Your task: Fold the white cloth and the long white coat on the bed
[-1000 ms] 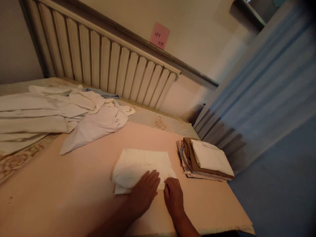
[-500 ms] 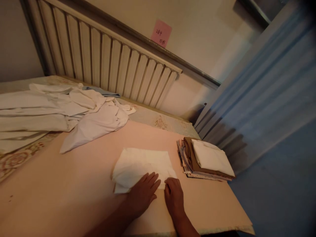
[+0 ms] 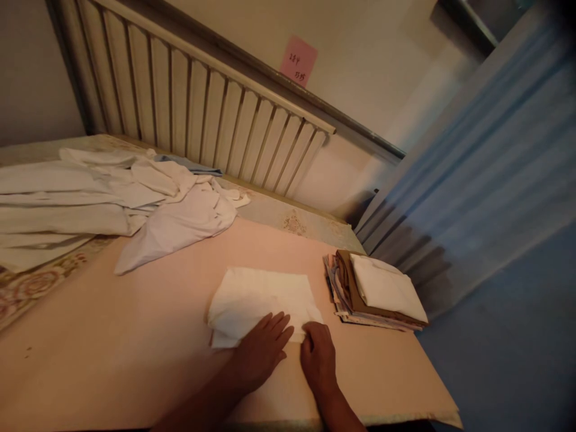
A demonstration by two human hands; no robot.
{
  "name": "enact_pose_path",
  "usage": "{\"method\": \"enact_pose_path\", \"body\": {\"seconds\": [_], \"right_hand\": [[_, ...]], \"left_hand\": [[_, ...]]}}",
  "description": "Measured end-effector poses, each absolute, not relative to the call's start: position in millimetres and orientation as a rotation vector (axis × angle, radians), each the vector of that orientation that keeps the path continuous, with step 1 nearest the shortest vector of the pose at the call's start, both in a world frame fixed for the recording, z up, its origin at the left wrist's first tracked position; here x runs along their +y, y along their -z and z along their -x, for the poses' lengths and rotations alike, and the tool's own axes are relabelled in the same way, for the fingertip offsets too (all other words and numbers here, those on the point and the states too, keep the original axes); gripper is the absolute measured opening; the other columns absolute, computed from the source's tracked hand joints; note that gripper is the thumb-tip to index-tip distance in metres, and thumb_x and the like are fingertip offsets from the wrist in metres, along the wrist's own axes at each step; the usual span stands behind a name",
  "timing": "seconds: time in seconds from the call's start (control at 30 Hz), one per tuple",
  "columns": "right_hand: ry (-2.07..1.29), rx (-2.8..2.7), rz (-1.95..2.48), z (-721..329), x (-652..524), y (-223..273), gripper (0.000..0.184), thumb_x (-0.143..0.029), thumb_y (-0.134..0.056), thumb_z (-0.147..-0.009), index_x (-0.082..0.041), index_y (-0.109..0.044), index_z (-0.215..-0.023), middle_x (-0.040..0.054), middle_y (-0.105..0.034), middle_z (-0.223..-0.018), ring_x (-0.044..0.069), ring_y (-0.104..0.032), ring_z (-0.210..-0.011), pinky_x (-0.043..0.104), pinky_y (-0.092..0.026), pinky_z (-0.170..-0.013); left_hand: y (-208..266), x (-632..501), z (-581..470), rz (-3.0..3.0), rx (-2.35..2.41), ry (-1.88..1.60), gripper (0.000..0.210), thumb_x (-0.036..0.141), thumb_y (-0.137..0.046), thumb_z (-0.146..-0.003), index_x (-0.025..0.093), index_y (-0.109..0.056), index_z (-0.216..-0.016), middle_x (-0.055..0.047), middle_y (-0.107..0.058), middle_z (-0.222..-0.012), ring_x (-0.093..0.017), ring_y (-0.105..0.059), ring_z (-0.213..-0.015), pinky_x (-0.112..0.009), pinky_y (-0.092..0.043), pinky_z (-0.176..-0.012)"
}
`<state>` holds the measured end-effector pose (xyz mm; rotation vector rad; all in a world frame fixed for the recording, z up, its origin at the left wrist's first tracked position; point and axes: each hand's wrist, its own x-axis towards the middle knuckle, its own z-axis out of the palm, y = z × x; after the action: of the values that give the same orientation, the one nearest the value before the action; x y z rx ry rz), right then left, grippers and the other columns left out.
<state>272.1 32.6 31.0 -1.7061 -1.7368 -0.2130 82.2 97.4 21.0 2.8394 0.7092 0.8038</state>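
Folded white cloth [image 3: 265, 294] lies on the pink sheet [image 3: 112, 336] that covers the near part of the worktop [image 3: 319, 231]; position central, directly in front of the person. Its outline is roughly rectangular, with the left end rounded and some layers showing along the near left edge.

Left hand [image 3: 263, 348]: palm down, fingers extended and only slightly spread, resting over the cloth's near edge; nothing gripped. Right hand [image 3: 319, 354]: fingers curled inward at the near right corner of the cloth, touching it. Whether the fingertips pinch the fabric cannot be told, since the hand hides them. The two hands are close together but apart.

To the right of the cloth, well clear of it: a stack of folded fabrics, with a brown piece [image 3: 351, 291] beneath a white folded piece [image 3: 389, 288] on top. Far left: loose, rumpled white garments [image 3: 81, 192], a pale piece [image 3: 180, 228] overlapping the pink sheet, and a blue cloth [image 3: 191, 166] behind. Radiator [image 3: 198, 108] stands beyond; blue curtain [image 3: 486, 180] hangs at right.
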Motion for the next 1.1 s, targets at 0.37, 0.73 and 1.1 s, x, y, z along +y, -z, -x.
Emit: {"method": "enact_pose_path", "body": {"seconds": [0.37, 0.73, 1.1], "right_hand": [[0.201, -1.788, 1.728, -274, 32, -30, 0.024, -0.007, -0.044, -0.084, -0.022, -0.057, -0.097, 0.0061, -0.058, -0.095, 0.022, -0.051, -0.093, 0.038, -0.045, -0.082], [0.183, -1.709, 1.734, -272, 31, -32, 0.024, -0.003, -0.040, -0.078, -0.022, -0.053, -0.083, 0.0039, -0.057, -0.085, 0.021, -0.050, -0.085, 0.036, -0.044, -0.076], [0.056, -1.602, 1.512, -252, 44, -42, 0.030, -0.011, -0.040, -0.085, -0.021, -0.060, -0.105, 0.0073, -0.062, -0.107, 0.020, -0.056, -0.103, 0.039, -0.048, -0.091]], "left_hand": [[-27, 96, -82, -2.861, 0.727, -0.815, 0.049, 0.028, -0.051, -0.092, 0.024, -0.038, -0.139, -0.005, -0.042, -0.147, -0.021, -0.037, -0.136, -0.039, -0.025, -0.113], [-31, 96, -81, -2.850, 0.716, -0.787, 0.046, 0.027, -0.052, -0.091, 0.024, -0.042, -0.136, -0.006, -0.043, -0.147, -0.022, -0.038, -0.135, -0.041, -0.028, -0.112], [-19, 98, -83, -2.834, 0.710, -0.826, 0.043, 0.029, -0.047, -0.094, 0.025, -0.042, -0.136, -0.004, -0.039, -0.149, -0.021, -0.033, -0.138, -0.041, -0.027, -0.113]]}}
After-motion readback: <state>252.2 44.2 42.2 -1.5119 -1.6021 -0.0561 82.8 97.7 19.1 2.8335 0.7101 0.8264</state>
